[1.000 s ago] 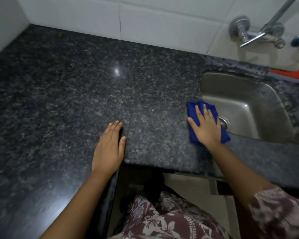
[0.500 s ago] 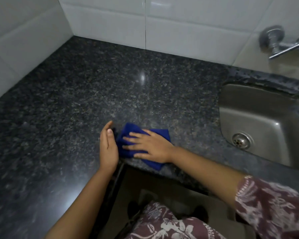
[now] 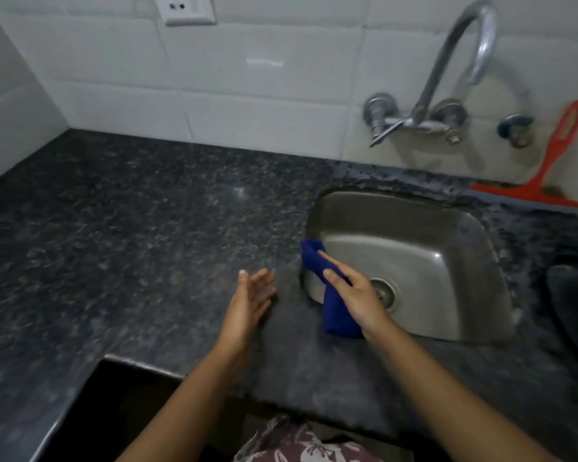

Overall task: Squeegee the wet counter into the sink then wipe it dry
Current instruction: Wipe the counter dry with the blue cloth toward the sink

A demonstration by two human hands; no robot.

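A dark speckled granite counter (image 3: 131,235) runs from the left wall to a steel sink (image 3: 447,248) on the right. My right hand (image 3: 354,295) presses a blue cloth (image 3: 334,311) flat against the sink's left rim, with the cloth hanging over the edge into the basin. To its left, my left hand (image 3: 251,298) rests edge-on on the counter, fingers apart and holding nothing. A red squeegee (image 3: 548,181) leans against the tiled wall behind the sink's right corner, touched by neither hand.
A curved metal tap (image 3: 447,78) with wall valves hangs over the sink. A white socket (image 3: 187,8) sits high on the tiles. A dark object (image 3: 574,301) lies at the right edge. The counter's front edge has a cut-out corner (image 3: 114,361) near my body.
My right hand has swept the blue cloth from beside my left hand rightwards to the sink rim. My left hand has tilted up onto its edge. The view has shifted right and upward.
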